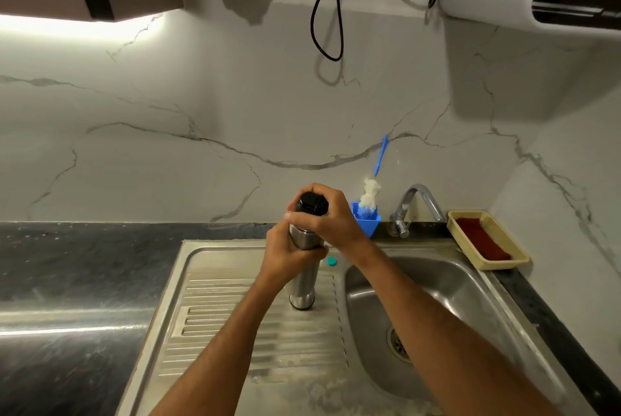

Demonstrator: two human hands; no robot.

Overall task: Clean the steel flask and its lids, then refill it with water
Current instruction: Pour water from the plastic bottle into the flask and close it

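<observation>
A steel flask (304,288) stands upright on the ribbed drainboard (235,325) of the sink. My left hand (285,252) grips its upper body. My right hand (331,215) is curled round the black lid (311,201) on the flask's top. The middle of the flask is hidden behind my hands. A blue-handled bottle brush (371,192) with white bristles stands in a blue holder (368,224) behind the flask, against the wall.
The sink basin (437,284) with its drain lies to the right, under a chrome tap (416,205). A small teal cap (331,261) lies on the sink rim. A yellow basket (504,261) with a red cloth sits at the back right. Dark countertop (67,281) stretches left.
</observation>
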